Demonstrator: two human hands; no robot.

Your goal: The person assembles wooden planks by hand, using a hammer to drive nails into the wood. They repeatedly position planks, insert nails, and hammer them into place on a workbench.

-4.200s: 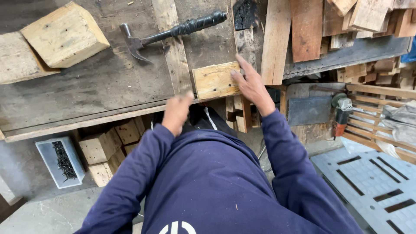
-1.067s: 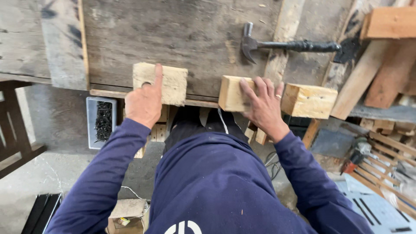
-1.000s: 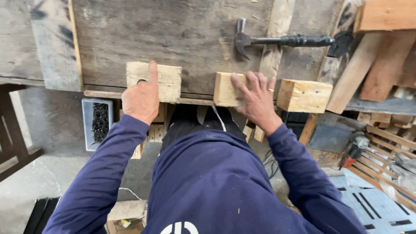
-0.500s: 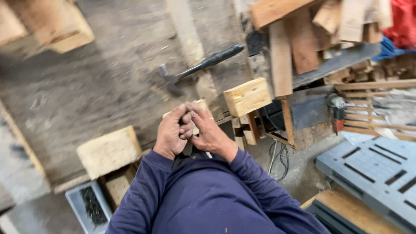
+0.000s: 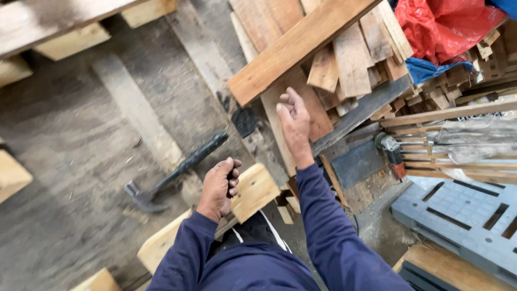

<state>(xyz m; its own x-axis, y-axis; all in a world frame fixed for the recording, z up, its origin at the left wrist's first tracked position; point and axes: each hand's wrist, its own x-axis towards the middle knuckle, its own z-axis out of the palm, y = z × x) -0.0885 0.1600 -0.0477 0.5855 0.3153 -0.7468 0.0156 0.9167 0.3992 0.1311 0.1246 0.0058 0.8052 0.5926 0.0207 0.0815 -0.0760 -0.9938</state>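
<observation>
You're standing in a rough woodworking shop, with stacked planks (image 5: 344, 59), cut wooden blocks (image 5: 256, 191), a hammer (image 5: 175, 172) and a worn surface (image 5: 81, 134).

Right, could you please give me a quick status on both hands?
Left hand fisted above pale wooden block. Right hand open, reaching toward stacked brown planks. Black hammer lies untouched.

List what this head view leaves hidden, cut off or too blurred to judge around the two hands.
- Left hand: curled shut; its fingers hide whatever small thing may sit inside.
- Black metal claw hammer: blurred by camera motion, head detail unclear.
- Pale square wooden block: near edge covered by the left hand.
- Right hand: raised with fingers spread; whether it touches the long brown plank cannot be told.
- Grey plastic pallet: cut off by the right edge.
</observation>
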